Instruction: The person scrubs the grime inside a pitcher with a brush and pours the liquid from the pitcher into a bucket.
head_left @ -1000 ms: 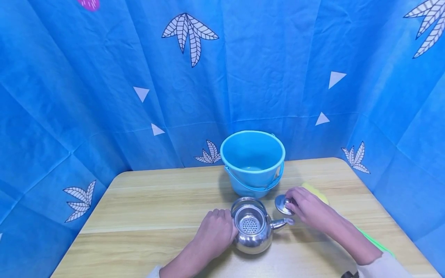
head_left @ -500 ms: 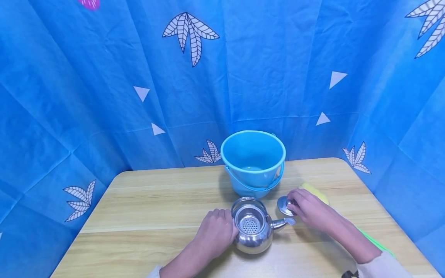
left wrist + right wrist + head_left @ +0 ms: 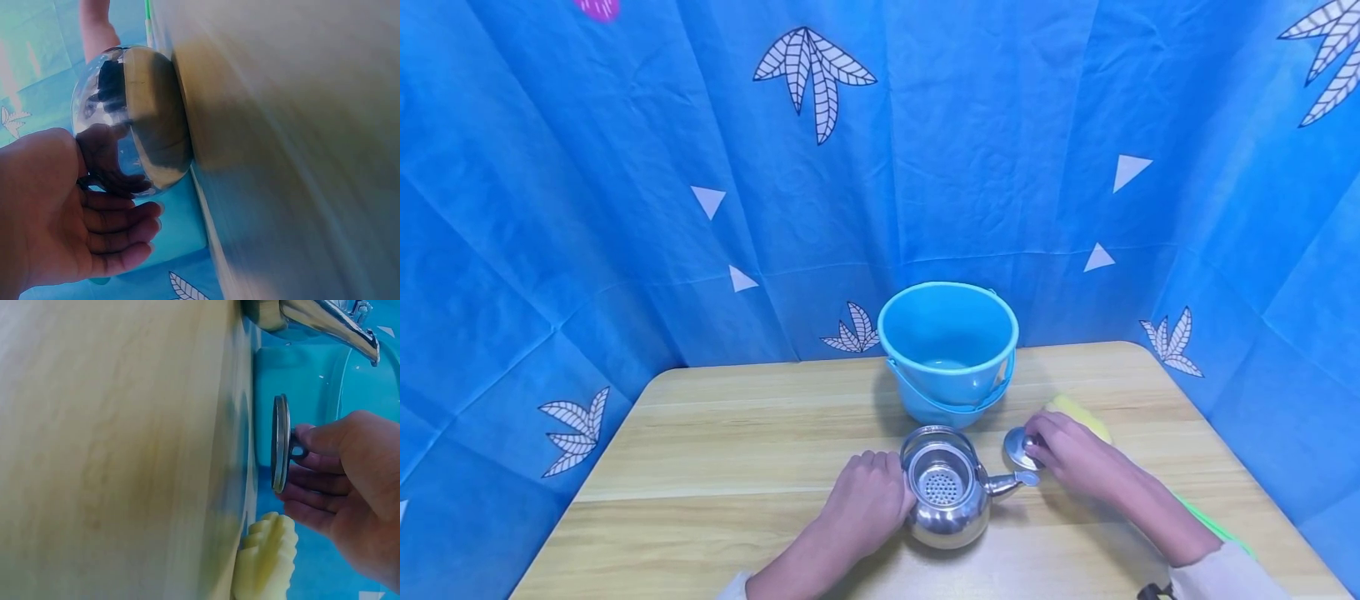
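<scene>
A shiny metal teapot [image 3: 947,525] stands uncovered on the table, a perforated strainer [image 3: 940,485] visible inside its mouth and its spout pointing right. My left hand [image 3: 868,496] grips it at the left side, by the handle; in the left wrist view the fingers [image 3: 125,219] curl beside the round body [image 3: 156,119]. Right of the spout, my right hand [image 3: 1075,450] pinches the knob of the round metal lid [image 3: 1017,450]. In the right wrist view the lid [image 3: 280,444] is held just above the table, apart from it, between thumb and fingers.
A light blue bucket [image 3: 943,392] with its handle down stands behind the teapot. A yellow wavy sponge [image 3: 1082,417] lies beyond my right hand, and a green strip [image 3: 1213,527] shows past the forearm. A blue patterned cloth [image 3: 1000,167] surrounds the wooden table [image 3: 737,467].
My right hand has moved slightly to the right with the lid, away from the teapot. The left hand and teapot have stayed in place.
</scene>
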{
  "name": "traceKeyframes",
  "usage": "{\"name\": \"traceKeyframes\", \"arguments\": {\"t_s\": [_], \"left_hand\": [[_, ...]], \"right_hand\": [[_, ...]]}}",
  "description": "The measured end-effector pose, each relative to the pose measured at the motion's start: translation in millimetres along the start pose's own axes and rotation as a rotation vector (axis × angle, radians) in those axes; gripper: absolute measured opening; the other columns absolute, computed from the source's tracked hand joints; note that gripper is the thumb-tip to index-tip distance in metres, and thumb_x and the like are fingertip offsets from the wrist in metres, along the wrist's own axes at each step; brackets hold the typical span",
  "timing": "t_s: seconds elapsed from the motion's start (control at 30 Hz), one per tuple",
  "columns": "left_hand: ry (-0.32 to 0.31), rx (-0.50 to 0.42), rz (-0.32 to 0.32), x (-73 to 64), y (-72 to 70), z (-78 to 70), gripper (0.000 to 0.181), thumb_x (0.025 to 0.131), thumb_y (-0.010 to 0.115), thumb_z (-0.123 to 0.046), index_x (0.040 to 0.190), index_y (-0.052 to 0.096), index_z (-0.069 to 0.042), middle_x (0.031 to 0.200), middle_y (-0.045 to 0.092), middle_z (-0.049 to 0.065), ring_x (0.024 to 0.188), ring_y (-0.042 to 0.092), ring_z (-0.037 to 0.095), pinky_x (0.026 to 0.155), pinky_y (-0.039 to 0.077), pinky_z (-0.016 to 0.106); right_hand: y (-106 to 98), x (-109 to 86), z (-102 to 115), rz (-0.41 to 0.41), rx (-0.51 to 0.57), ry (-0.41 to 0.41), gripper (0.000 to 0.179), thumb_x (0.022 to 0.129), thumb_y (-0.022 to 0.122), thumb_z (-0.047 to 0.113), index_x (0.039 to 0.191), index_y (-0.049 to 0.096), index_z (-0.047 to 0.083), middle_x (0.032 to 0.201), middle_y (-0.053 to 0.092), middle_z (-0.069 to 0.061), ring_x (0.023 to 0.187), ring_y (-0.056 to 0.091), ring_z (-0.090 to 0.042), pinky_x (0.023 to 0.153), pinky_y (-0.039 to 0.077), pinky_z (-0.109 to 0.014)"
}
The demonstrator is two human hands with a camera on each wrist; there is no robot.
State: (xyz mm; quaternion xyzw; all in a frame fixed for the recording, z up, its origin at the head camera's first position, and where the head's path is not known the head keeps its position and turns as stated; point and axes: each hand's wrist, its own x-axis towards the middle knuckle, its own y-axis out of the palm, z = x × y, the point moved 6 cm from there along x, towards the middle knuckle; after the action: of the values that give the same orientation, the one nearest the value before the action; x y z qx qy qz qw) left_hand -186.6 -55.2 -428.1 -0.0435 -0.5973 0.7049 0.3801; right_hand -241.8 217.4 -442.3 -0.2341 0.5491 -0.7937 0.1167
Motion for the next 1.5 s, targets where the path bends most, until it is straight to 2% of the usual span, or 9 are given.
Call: {"name": "traceKeyframes", "arguments": {"t_s": [0.5,0.8,1.5], "left_hand": [[0.004,0.023,0.016,-0.4,-0.5,-0.8,0.033,0.097,0.060,-0.037,0.076,0.055,-0.013,0.061,0.043,-0.003,0.055,0.033,0.011,0.053,0.028,0.023],[0.011,0.036,-0.007,-1.1,-1.6,-1.0,0.032,0.097,0.059,-0.037,0.076,0.055,-0.013,0.061,0.042,-0.004,0.054,0.032,0.011,0.053,0.025,0.022],[0.013,0.042,-0.012,-0.4,-2.4,-1.0,0.032,0.097,0.057,-0.036,0.074,0.053,-0.014,0.060,0.041,-0.004,0.054,0.030,0.011,0.052,0.024,0.022]], "right_hand": [[7,-2.0,-6,0.000,0.009,0.004,0.013,0.092,0.073,0.012,0.105,0.071,0.008,0.097,0.069,0.004,0.088,0.066,-0.011,0.080,0.060,-0.034],[8,-2.5,-7,0.020,-0.003,0.013,0.015,0.092,0.073,0.011,0.105,0.070,0.007,0.094,0.068,0.004,0.086,0.065,-0.011,0.080,0.060,-0.035],[11,-1.6,-9,0.059,-0.013,0.043,0.017,0.090,0.075,0.013,0.106,0.071,0.006,0.093,0.068,0.004,0.085,0.064,-0.009,0.078,0.060,-0.033]]}}
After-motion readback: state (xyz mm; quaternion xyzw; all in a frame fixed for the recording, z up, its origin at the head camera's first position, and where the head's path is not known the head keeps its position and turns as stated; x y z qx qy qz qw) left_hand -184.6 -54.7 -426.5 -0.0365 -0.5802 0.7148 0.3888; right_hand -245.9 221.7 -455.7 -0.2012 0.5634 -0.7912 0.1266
